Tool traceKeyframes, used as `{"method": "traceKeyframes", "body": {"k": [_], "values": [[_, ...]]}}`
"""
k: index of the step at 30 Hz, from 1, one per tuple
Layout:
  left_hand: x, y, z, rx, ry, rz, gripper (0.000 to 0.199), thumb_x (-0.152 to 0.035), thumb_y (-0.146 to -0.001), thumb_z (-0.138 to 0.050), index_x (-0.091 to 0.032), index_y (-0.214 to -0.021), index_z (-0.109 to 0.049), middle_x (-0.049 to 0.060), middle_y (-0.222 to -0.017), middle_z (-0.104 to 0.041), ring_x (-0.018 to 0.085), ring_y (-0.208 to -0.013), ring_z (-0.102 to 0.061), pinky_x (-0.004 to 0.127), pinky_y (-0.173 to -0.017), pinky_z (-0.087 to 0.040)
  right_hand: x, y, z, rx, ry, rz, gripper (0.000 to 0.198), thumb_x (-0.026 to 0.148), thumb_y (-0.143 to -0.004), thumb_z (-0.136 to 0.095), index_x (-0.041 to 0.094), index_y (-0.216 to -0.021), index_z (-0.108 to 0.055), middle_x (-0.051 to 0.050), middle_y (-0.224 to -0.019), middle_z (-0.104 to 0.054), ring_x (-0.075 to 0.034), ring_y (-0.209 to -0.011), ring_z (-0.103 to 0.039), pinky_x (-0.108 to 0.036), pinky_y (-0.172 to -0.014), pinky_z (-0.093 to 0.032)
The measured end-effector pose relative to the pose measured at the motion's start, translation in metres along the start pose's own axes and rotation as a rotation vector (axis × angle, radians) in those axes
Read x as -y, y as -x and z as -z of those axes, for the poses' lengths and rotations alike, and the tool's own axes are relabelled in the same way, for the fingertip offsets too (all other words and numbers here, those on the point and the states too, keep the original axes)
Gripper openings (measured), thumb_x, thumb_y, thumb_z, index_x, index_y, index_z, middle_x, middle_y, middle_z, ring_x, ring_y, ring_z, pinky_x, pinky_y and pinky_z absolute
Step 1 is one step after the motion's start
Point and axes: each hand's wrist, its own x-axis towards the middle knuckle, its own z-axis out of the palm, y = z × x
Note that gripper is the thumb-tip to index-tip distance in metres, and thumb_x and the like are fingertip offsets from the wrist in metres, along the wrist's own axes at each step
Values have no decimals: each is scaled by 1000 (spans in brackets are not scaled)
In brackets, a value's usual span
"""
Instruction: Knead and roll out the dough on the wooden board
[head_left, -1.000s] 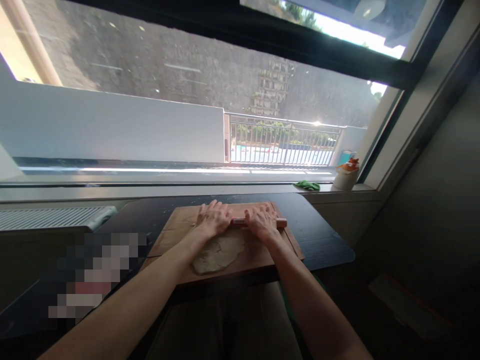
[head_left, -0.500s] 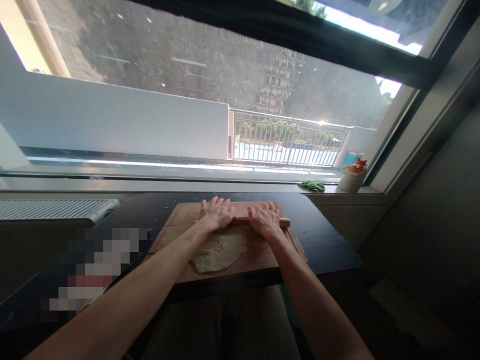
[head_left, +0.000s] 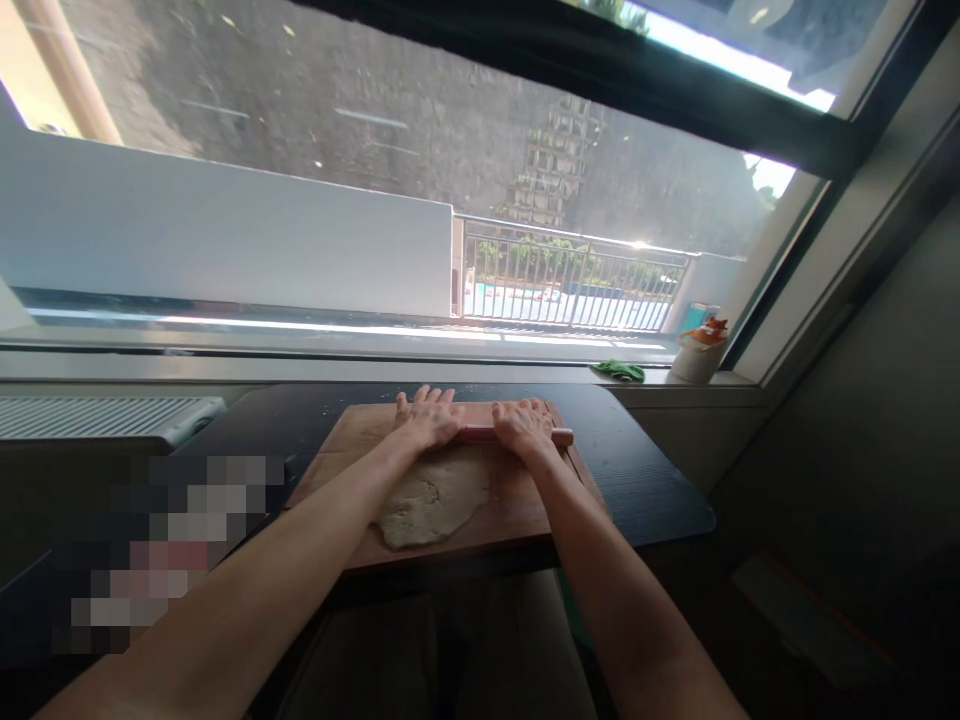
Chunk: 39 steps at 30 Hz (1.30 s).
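Observation:
A wooden rolling pin [head_left: 478, 433] lies crosswise near the far side of a wooden board [head_left: 517, 510]. My left hand [head_left: 431, 418] holds it from above, its fingers reaching forward over the pin and its left end hidden. Towards the other end my right hand [head_left: 523, 424] grips the pin, with fingers bent over it; the bare right tip sticks out beyond. A flattened, irregular sheet of pale dough [head_left: 431, 505] spreads on the board between my forearms. Its far edge runs up close to the pin, and my left forearm covers part of its left side.
The board rests on a dark table [head_left: 652, 480] against a window sill. On the sill are a green cloth [head_left: 619, 371] and a whitish container [head_left: 697, 360] with something orange on top. A radiator [head_left: 105, 420] stands at the left. A blurred-out patch covers the lower left.
The whole view has shifted slightly left. Both hands stay on the rolling pin near the board's far side; my right fingers look a little more bent. The dough keeps its shape.

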Motion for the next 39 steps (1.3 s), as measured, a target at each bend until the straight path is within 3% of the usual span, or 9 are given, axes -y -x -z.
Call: {"method": "traceKeyframes", "body": {"k": [4, 8, 18, 22, 26, 34, 39], "values": [[4, -23, -2, 29, 25, 33, 65, -53, -86, -20, -23, -143, -31, 8, -150, -33, 28, -140, -20, 61, -109, -12, -3, -25, -3, 60, -15, -11, 59, 54, -91, -20, 20, -110, -65, -12, -119, -60, -27, -111, -50, -45, -98, -32], [4, -28, -2, 59, 37, 57, 65, -52, -86, -20, -23, -143, -31, 8, -150, -33, 30, -140, -20, 63, -107, -15, -4, -27, -4, 61, -14, -10, 59, 55, -90, -22, 19, -108, -66, -13, -117, -60, -28, -111, -51, -44, -96, -33], [-4, 30, 6, -39, -17, -17, 54, -46, -89, -22, -23, -132, -46, 9, -140, -47, 30, -135, -29, 61, -108, -12, 3, 35, 0, -124, 16, -14, 49, 44, -93, -25, 19, -113, -62, -12, -127, -54, -27, -121, -42, -43, -102, -28], [-5, 39, 6, -63, -38, -26, 52, -43, -90, -23, -22, -130, -47, 9, -138, -49, 30, -136, -26, 61, -108, -10, 4, 45, -1, -154, 26, -15, 46, 41, -93, -27, 18, -113, -62, -13, -130, -52, -27, -124, -38, -42, -104, -25], [-4, 29, 4, -41, -29, -3, 59, -47, -89, -19, -21, -137, -40, 9, -143, -43, 30, -138, -23, 63, -108, -9, 5, 33, 0, -130, 23, -17, 45, 40, -93, -28, 19, -105, -66, -13, -123, -56, -28, -118, -43, -42, -100, -30], [4, -13, 2, 76, 9, 44, 72, -59, -85, -19, -20, -143, -31, 9, -149, -35, 31, -139, -20, 63, -108, -10, 0, -19, -5, -17, -3, -40, 49, 46, -91, -29, 17, -100, -67, -13, -108, -62, -28, -104, -53, -42, -92, -36], [3, -7, 1, 66, 10, 16, 69, -57, -86, -19, -20, -143, -30, 7, -149, -34, 30, -139, -20, 63, -108, -10, -1, -16, -7, -27, -5, -35, 50, 46, -91, -28, 17, -101, -67, -14, -108, -61, -28, -104, -53, -43, -92, -35]]}}
